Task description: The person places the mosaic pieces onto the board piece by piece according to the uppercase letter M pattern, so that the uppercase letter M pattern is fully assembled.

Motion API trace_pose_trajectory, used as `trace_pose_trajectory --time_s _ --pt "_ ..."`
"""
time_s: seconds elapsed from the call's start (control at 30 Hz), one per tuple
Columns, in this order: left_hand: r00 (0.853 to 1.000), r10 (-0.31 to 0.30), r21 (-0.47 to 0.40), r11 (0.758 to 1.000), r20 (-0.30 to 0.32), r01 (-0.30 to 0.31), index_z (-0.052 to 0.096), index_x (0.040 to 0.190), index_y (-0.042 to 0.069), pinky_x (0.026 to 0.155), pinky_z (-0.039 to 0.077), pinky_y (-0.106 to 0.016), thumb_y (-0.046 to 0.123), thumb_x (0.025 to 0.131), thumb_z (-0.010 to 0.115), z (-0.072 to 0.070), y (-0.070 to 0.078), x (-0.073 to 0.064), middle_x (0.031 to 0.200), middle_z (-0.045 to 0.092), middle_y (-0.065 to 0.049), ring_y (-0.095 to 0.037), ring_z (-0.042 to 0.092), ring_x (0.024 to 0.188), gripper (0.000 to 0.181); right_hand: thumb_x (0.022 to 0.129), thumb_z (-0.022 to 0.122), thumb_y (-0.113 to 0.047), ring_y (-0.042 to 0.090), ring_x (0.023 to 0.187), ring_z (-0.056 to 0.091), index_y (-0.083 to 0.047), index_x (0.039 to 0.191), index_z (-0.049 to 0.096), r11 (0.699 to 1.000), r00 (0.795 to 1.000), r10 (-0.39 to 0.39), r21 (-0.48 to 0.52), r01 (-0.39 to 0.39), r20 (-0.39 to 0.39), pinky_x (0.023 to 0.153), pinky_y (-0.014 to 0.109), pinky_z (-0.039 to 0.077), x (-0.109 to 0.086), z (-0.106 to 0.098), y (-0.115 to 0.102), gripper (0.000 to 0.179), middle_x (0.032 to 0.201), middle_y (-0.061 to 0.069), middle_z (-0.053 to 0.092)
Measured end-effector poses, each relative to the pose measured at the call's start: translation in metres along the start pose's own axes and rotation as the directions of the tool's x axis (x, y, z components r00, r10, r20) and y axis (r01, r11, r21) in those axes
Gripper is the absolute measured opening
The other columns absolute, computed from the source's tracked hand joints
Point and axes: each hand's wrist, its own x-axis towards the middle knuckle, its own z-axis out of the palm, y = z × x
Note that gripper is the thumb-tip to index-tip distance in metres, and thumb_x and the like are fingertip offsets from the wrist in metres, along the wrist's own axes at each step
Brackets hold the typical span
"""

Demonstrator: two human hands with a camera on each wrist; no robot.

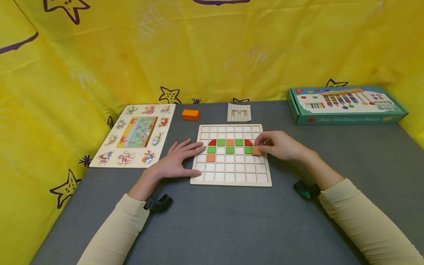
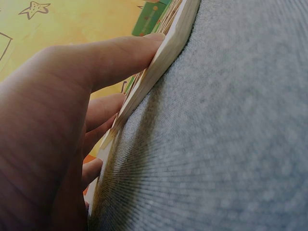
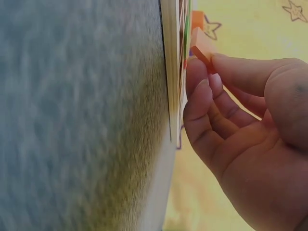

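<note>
A wooden grid board (image 1: 232, 179) lies flat on the table, holding several green, orange and red tiles in its upper rows. My right hand (image 1: 281, 145) pinches an orange square tile (image 1: 256, 151) between thumb and fingers at the board's right side, beside a green tile (image 1: 248, 150). In the right wrist view that orange tile (image 3: 202, 47) is tilted, close to the board's surface. My left hand (image 1: 177, 160) rests on the board's left edge with fingers spread. From the left wrist view, its thumb (image 2: 125, 55) touches the board's rim (image 2: 166, 60).
Behind the board lie a small pattern card (image 1: 239, 112) and an orange block (image 1: 190, 115). A sea-animal puzzle board (image 1: 132, 156) is at the left. A green Ring Challenge Game box (image 1: 346, 106) stands at the back right. Yellow cloth (image 1: 212, 51) hangs behind the table.
</note>
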Motion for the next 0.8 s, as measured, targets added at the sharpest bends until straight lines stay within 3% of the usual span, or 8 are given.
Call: trace_pose_trajectory --time_s 0.5,0.8 --pt "1.000 0.008 0.000 1.000 -0.001 -0.008 0.040 0.158 0.020 0.116 -0.003 -0.062 0.051 0.086 0.075 0.000 0.000 0.000 0.164 0.029 0.002 -0.032 0.008 0.153 0.085 0.095 0.071 -0.006 0.019 0.084 0.058 -0.008 0.100 0.070 0.997 0.996 -0.075 -0.025 0.077 0.050 0.078 0.038 0.050 0.006 0.009 -0.013 0.006 0.091 -0.001 0.066" --pt "1.000 -0.002 -0.002 1.000 0.003 0.002 0.040 0.158 0.021 0.116 -0.003 -0.062 0.051 0.086 0.076 -0.001 0.000 0.000 0.164 0.028 0.002 -0.032 0.008 0.153 0.086 0.094 0.072 -0.009 0.018 0.078 0.056 -0.010 0.097 0.071 0.996 0.992 -0.073 -0.045 0.078 0.105 0.073 0.035 0.048 0.009 0.013 -0.015 0.003 0.086 -0.003 0.065"
